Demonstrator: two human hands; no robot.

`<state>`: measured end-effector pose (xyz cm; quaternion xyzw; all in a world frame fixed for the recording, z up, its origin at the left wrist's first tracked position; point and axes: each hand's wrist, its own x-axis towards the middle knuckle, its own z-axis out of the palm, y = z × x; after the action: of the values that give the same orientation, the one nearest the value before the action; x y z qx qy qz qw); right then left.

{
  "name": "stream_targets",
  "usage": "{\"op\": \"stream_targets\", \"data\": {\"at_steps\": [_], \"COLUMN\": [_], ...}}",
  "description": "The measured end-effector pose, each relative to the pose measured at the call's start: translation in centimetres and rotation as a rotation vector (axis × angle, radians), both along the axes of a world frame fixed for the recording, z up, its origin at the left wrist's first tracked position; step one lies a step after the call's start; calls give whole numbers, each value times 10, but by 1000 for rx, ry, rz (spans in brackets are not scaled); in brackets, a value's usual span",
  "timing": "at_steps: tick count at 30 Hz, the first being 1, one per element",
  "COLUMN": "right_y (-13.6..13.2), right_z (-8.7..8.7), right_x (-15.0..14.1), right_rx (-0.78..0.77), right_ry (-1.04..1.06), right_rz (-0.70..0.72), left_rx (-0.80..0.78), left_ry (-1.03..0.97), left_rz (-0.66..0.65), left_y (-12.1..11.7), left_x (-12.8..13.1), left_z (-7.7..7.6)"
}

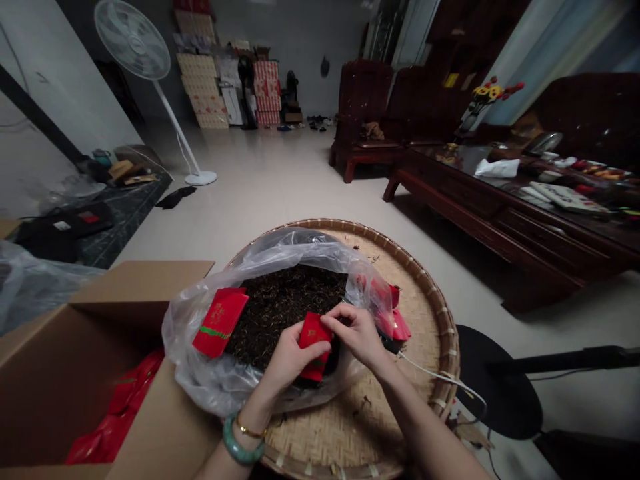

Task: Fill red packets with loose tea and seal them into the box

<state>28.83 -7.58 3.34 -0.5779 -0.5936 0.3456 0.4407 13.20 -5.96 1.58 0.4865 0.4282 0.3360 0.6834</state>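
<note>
Over a clear plastic bag (200, 380) of dark, loose tea leaves (287, 300), I hold a small red packet (313, 328) with gold and green print. My left hand (290, 357) grips its left side, with the thumb lying across the front. At the top right corner, the thumb and fingers of my right hand (356, 330) pinch the packet's edge. A stack of similar red packets (220, 323) rests on the leaves at the bag's left side. More red packets (397, 323) lie right of the bag, partly behind the plastic.
Everything sits on a round woven bamboo tray (420, 287). Left of it stands an open cardboard box (145, 283) holding red packets (117, 417). A white cable (440, 377) crosses the tray's right rim near a black round base (500, 400). A wooden table (480, 200) stands beyond.
</note>
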Motion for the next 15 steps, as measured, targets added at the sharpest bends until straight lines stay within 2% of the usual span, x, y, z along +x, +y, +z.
{"op": "stream_targets", "data": {"at_steps": [4,6,9,15], "right_y": [-1,-2,-5,-12], "right_z": [1,0,-3,-21], "right_x": [-5,-5,-7,-15], "right_rx": [10,-51,-177,-180], "right_ry": [17,64,160,201], "right_rz": [34,55,76,132], "left_rx": [94,108,50,-82], "left_ry": [-38,-31,-111,-246], "left_rz": [156,205,257,264], "left_y": [5,5,4,4], "left_x": [-2,-1,2,-3], "left_z": [2,1,0,2]}}
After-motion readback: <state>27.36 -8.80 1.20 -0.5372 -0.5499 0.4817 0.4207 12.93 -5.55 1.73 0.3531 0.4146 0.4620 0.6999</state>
